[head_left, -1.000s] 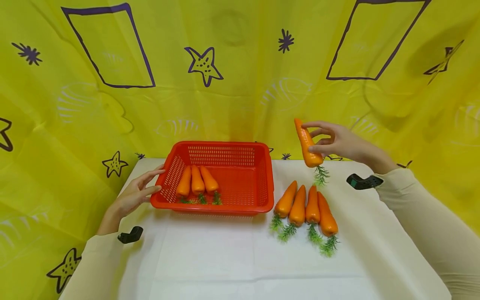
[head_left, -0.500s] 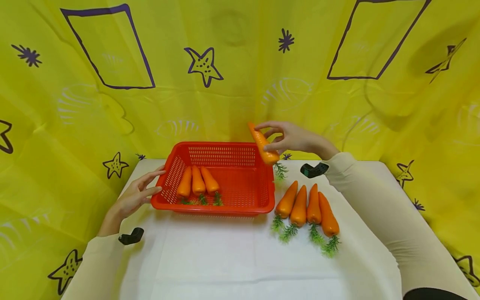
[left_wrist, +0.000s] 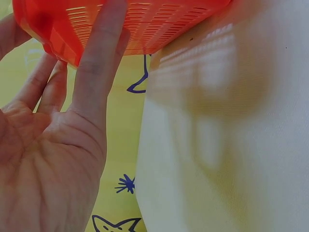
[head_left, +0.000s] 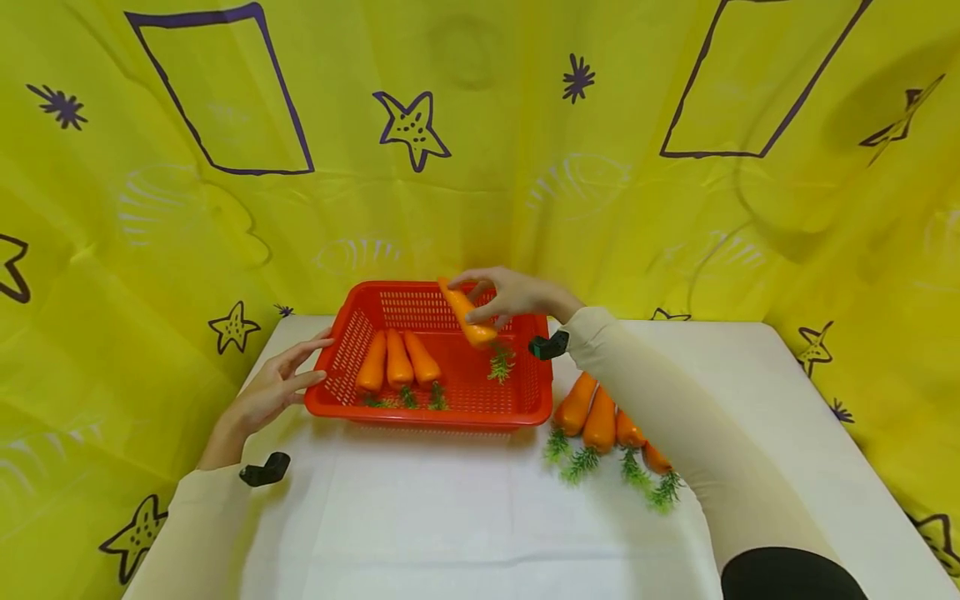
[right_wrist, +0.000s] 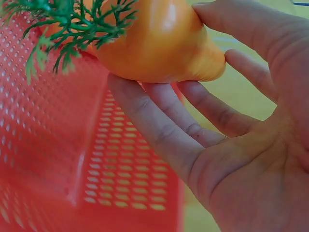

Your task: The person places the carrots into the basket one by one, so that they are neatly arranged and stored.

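Now the right hand, gripping a carrot, has moved over the basket; the left hand touches it, fingers extended.

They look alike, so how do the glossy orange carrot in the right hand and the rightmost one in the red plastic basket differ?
The right hand grips the held carrot; nothing grips the basket carrot. The held carrot is over the basket; the basket carrot lies inside. Both have green tops.
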Demonstrator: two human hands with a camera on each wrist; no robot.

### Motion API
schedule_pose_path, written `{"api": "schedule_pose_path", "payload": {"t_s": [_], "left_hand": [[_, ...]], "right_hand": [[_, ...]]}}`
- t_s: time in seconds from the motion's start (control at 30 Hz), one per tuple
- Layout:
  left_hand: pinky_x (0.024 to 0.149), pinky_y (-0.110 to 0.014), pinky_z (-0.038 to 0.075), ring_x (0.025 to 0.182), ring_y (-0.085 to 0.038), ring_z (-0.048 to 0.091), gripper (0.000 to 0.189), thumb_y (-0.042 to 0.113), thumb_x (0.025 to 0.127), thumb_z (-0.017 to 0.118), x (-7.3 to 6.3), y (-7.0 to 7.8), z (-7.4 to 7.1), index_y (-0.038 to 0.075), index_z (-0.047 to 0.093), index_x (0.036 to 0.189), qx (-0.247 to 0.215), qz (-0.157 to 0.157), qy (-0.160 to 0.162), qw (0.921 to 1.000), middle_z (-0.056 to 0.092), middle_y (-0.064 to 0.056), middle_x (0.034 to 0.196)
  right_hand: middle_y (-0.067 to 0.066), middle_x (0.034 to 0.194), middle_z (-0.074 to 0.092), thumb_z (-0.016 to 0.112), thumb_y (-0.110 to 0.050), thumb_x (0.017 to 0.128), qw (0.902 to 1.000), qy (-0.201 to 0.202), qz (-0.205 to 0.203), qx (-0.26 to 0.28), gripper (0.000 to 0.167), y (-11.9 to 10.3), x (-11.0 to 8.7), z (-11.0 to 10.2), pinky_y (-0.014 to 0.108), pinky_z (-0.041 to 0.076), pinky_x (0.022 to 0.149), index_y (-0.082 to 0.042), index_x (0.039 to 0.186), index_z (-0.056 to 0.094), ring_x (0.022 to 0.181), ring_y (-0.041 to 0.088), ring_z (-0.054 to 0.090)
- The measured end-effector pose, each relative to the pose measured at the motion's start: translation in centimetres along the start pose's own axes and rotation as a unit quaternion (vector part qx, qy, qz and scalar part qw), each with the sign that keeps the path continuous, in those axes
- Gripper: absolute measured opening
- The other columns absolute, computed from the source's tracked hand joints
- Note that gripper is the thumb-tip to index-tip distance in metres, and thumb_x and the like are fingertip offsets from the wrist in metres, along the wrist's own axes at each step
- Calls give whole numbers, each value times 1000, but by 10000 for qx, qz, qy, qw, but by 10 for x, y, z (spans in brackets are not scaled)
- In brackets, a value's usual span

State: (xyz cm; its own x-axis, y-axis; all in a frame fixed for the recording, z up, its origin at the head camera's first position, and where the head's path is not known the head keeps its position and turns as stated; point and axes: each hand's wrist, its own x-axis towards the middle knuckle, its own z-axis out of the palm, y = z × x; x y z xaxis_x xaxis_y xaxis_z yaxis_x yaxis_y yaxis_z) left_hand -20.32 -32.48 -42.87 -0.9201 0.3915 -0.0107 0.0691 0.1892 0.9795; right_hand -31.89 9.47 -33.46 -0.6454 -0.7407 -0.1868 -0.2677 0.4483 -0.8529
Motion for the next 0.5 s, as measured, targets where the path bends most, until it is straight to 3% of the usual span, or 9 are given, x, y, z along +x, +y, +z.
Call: {"api": "schedule_pose_path", "payload": {"t_s": [0.3, 0.5], "left_hand": [[92, -44, 53, 154, -44, 6, 56, 10, 106, 55, 1, -1, -2, 7, 36, 159, 48, 25, -84, 9999, 12, 1, 173], [95, -55, 49, 154, -44, 6, 56, 9, 106, 55, 1, 1, 0, 7, 35, 159, 108, 38, -89, 9999, 13, 1, 173]], "right_hand": [[16, 132, 56, 75, -16, 96, 9990, -231, 339, 171, 62, 23, 37, 30, 43, 60, 75, -20, 153, 50, 100, 28, 64], [17, 135, 59, 74, -14, 95, 9969, -230, 709, 255, 61, 38, 55, 43, 41, 60, 78, -17, 152, 51, 117, 27, 61]]}}
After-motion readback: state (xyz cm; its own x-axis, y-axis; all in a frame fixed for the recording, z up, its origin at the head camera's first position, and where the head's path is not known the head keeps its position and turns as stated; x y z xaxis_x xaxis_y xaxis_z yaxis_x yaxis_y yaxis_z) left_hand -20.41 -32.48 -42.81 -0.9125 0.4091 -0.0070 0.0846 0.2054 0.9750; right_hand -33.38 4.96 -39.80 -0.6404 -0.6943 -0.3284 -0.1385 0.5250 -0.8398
